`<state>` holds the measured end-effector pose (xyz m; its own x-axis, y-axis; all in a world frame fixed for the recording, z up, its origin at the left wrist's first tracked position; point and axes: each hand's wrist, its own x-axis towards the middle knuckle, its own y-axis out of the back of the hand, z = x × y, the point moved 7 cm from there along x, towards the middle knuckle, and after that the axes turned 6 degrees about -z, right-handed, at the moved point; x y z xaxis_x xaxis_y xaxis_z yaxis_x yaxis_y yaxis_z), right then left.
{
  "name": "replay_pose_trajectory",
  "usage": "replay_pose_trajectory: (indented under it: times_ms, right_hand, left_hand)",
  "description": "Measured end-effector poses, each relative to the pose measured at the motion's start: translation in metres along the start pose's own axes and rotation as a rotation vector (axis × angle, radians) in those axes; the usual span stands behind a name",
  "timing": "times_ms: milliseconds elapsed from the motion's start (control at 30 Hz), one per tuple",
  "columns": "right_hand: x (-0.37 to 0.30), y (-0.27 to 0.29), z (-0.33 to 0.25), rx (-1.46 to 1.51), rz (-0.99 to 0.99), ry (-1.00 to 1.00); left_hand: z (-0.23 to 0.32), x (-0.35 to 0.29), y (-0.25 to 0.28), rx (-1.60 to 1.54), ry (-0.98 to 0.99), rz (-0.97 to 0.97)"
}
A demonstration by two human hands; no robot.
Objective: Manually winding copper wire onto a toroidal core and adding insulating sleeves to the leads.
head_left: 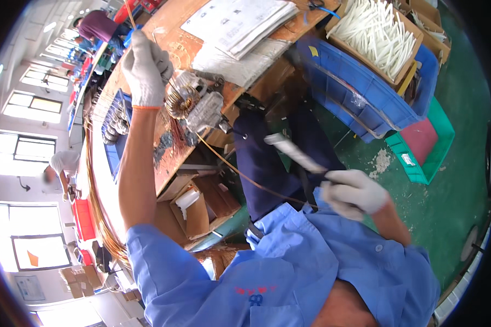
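My left hand (pixel 145 68), in a white knit glove, is raised over the bench and closed on a thin copper wire (pixel 130 15) that sticks up past the fingers. Just beside it, a ring-shaped coil wound with copper wire (pixel 181 101) sits in a grey metal fixture (pixel 204 111) at the bench edge. My right hand (pixel 355 194), gloved too, is out over my lap at the right. It grips a pale, flat, bar-shaped tool (pixel 297 153), whose exact kind is blurred. From near the fixture a copper strand (pixel 245 177) slants down across my legs to my waist.
Paper sheets (pixel 240 24) lie on the wooden bench (pixel 172 24). Right of it, a blue crate (pixel 360 92) bears a carton of white tubes (pixel 373 38); a green bin (pixel 447 133) is on the floor. Below the bench stands an open cardboard box (pixel 172 218). Other people work at far left.
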<state>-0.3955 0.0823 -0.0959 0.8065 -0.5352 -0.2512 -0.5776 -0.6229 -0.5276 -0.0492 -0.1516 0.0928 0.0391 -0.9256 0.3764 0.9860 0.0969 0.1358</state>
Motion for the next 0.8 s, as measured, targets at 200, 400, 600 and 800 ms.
replay_pose_trajectory:
  times_ms: [200,400,600,800]
  right_hand:
    - [0.196,-0.088,-0.027,0.556,-0.198,0.119]
    - [0.227,-0.079,-0.056,0.302,-0.088,0.082]
    - [0.08,-0.049,0.007,0.085,-0.101,0.093]
    - [-0.058,-0.038,0.026,0.134,-0.212,-0.316]
  left_hand:
    - [-0.117,0.029,0.083,-0.428,0.288,0.368]
    - [-0.157,0.021,0.085,-0.161,0.431,0.409]
    - [-0.087,0.037,0.065,0.382,0.423,0.018]
    - [-0.099,0.031,0.071,0.594,0.515,0.117]
